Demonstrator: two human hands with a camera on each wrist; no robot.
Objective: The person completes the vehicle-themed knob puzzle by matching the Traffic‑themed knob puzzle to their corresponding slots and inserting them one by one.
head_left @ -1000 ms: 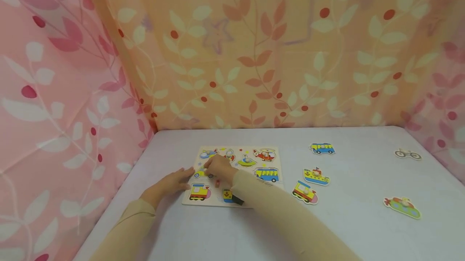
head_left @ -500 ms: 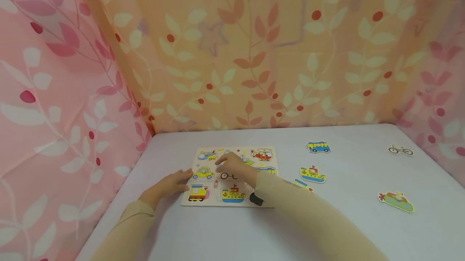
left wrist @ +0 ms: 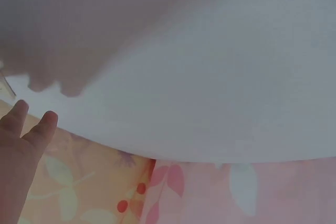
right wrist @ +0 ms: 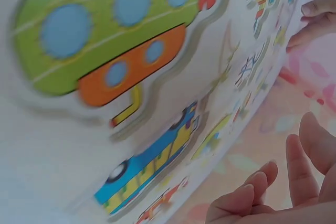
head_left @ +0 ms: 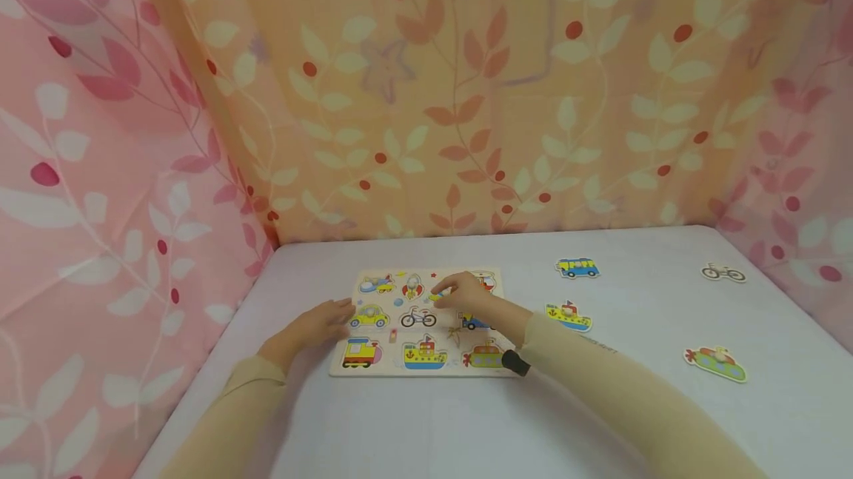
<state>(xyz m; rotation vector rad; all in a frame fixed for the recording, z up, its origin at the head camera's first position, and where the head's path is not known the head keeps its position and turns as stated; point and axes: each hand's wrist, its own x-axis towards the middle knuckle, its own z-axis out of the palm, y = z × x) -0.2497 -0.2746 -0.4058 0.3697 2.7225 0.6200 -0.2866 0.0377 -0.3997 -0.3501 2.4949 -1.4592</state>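
Observation:
A pale puzzle board [head_left: 426, 374] with colourful vehicle pictures lies flat on the table. My left hand [head_left: 324, 323] rests at its left edge, fingers extended, close to the yellow car piece [head_left: 369, 316]. Over the upper right part of the board hovers my right hand [head_left: 473, 295], fingers loosely bent and apart. The right wrist view shows nothing between those fingers [right wrist: 296, 174]. They partly cover the flying saucer piece and the red helicopter piece [head_left: 492, 279]. The rocket piece [head_left: 412, 286] and the plane piece [head_left: 377, 283] sit in the board's top row.
Loose knobbed pieces lie right of the board: a bus [head_left: 578, 267], a ship [head_left: 569, 315], a bicycle [head_left: 723, 272] and a submarine [head_left: 716, 363]. The right forearm hides the train piece. Patterned curtains [head_left: 426, 94] stand along the table's back and sides.
My right hand has moved right across the board, from the car piece to near the flying saucer, uncovering the car, bicycle, ship and submarine pictures. The left hand stays put; the head view shifts slightly.

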